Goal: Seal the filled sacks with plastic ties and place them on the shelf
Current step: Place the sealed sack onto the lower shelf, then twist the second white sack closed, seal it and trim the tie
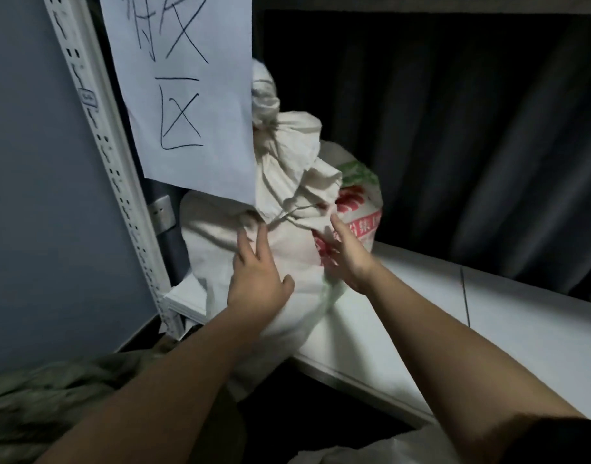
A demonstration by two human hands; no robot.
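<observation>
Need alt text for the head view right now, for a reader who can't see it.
Both hands, left hand and right hand, rest open against a tied white sack on the white shelf. A handwritten paper sign hangs over its upper left; a dark curtain hangs behind.

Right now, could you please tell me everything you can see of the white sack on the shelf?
The white sack looks like woven plastic, full and rounded, with red and green print on its right side. Its gathered neck stands up, crumpled and tied off. It sits at the left end of the white shelf, its lower front bulging over the edge. The left hand and right hand rest open against it.
</observation>
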